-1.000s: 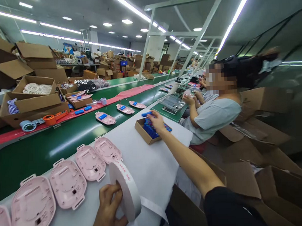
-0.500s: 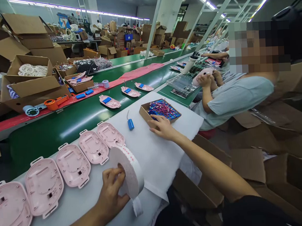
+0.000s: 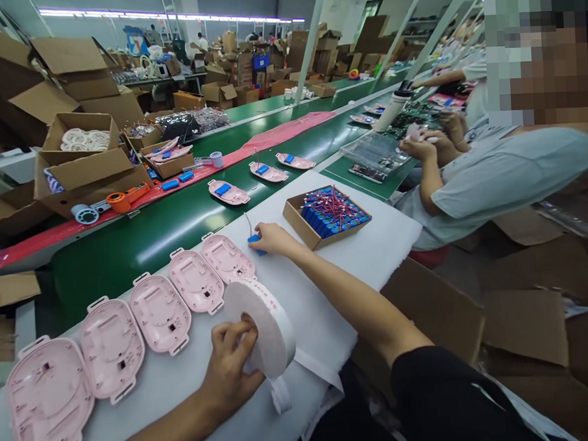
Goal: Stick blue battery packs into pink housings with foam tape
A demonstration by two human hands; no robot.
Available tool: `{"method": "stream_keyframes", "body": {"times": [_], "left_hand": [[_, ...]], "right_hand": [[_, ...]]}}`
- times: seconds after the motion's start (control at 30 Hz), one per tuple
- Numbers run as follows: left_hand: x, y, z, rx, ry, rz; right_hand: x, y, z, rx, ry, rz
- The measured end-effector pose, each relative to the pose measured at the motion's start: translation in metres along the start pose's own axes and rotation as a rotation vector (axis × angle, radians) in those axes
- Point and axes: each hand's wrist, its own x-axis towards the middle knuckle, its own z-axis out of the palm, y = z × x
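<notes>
My left hand [image 3: 235,366] is closed on a big roll of white tape [image 3: 272,325], fingers hooked in its core, with a loose end hanging below. My right hand [image 3: 274,238] has its fingers closed around a blue battery pack [image 3: 256,243] with a thin wire, at the far side of the white-covered table [image 3: 322,304]. Right of that hand stands a cardboard box [image 3: 301,221] filled with blue battery packs [image 3: 330,209] with red wires. Several pink plastic shells [image 3: 160,311] lie in a row left of the tape, hollow side up.
A green conveyor belt [image 3: 177,216] runs behind the table, carrying pink shells with blue packs [image 3: 228,192]. Beyond it are an orange tape dispenser [image 3: 122,199] and cardboard boxes [image 3: 90,180]. At the right, a co-worker [image 3: 487,179] handles a pale part beside a clear tray [image 3: 376,153].
My right hand has moved left from the battery box to the single blue battery pack and closed on it. My left hand still holds the tape roll. The view has shifted slightly.
</notes>
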Motion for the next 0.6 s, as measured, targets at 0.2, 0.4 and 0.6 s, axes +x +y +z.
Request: {"method": "stream_keyframes", "body": {"times": [0.2, 0.4, 0.6], "left_hand": [[0.000, -0.001, 0.002, 0.004, 0.006, -0.006], [0.008, -0.008, -0.005, 0.134, 0.000, 0.141], [0.013, -0.010, -0.010, 0.201, -0.033, 0.197]], "right_hand": [[-0.066, 0.026, -0.010, 0.472, 0.090, -0.086], [-0.164, 0.022, -0.015, 1.400, 0.093, 0.128], [-0.225, 0.027, -0.029, 1.206, 0.149, 0.071]]}}
